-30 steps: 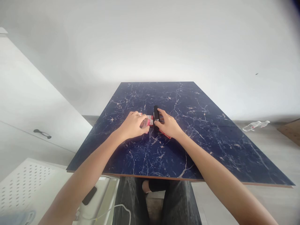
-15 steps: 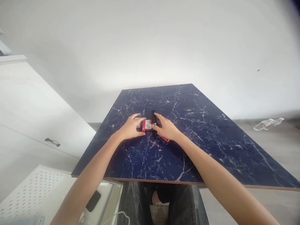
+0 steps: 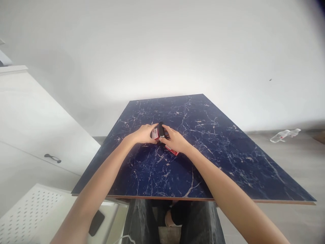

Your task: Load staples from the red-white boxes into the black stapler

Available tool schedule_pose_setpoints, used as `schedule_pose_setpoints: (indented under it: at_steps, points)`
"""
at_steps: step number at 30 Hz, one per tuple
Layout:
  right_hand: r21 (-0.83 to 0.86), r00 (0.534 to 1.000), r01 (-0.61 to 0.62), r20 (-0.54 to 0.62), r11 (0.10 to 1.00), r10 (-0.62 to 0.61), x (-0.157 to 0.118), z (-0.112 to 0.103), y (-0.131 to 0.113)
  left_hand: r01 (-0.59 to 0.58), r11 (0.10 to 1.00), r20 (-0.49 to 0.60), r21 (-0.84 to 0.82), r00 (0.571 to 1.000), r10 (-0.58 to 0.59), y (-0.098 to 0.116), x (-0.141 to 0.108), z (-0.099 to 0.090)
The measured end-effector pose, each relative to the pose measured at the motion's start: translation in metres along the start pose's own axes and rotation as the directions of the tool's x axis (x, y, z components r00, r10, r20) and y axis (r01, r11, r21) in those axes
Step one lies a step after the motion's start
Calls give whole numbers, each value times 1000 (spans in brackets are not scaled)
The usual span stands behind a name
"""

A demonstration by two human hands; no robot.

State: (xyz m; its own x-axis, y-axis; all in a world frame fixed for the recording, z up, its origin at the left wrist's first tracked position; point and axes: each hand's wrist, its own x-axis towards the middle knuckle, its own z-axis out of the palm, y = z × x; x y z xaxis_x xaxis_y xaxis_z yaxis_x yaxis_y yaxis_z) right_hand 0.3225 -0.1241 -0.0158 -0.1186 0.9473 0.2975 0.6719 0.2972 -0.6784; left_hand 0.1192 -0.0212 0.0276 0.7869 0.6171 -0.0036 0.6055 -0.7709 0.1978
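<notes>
Near the middle of the blue marbled table (image 3: 162, 176), my left hand (image 3: 146, 134) curls round a small red and white box (image 3: 155, 134), thumb at its near side and fingers at the far side. My right hand (image 3: 175, 139) grips a black object (image 3: 161, 130) that stands against the box's right side. Both hands nearly meet there. Another red piece (image 3: 172, 150) lies on the table below my right palm, partly covered by it. What sits under my right fingers is mostly hidden.
A white cabinet with a dark handle (image 3: 52, 158) stands at the left. Below it are a perforated white panel (image 3: 27, 213) and a dark phone-like object (image 3: 96, 223). A clear plastic bottle (image 3: 280, 135) lies on the floor at the right.
My left hand has closed in on the red and white box, which now touches the black object and looks turned. The whole view has shifted slightly.
</notes>
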Motion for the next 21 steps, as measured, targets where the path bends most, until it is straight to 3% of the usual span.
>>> schedule_pose_setpoints:
  at_steps: [5,11,16,21]
  points:
    - [13,1000,-7,3,1000,7,1,0,2,32,999,8,-22,999,-32,-2,-5,3]
    - [21,999,-52,8,998,52,0,-1,-4,-48,995,82,-90,995,56,1,-6,2]
    - [72,998,-59,20,996,58,0,-1,-2,-9,993,20,-120,1000,11,7,-10,4]
    - [93,986,-144,99,985,135,-1,-25,1,96,974,56,-208,995,-86,-24,-33,-13]
